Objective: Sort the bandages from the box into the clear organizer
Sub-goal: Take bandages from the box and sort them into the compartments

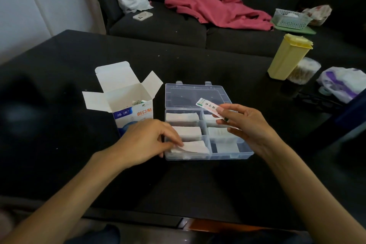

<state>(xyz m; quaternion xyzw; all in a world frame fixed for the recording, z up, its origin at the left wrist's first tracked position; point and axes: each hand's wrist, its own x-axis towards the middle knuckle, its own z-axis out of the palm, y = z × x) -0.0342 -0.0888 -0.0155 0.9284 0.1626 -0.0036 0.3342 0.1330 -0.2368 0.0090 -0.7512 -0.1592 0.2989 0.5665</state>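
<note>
Bandage held above the organizer, near stack being steadied

The right hand [243,123] pinches one bandage [210,108] over the clear organizer [227,155] at the table's middle; left hand [147,140] fingertips press the near-left stack. The box [128,109] stands just left. A loose pinch could drop the bandage into the wrong compartment.

Head view looks steeply down, close over the table [198,184].
</note>
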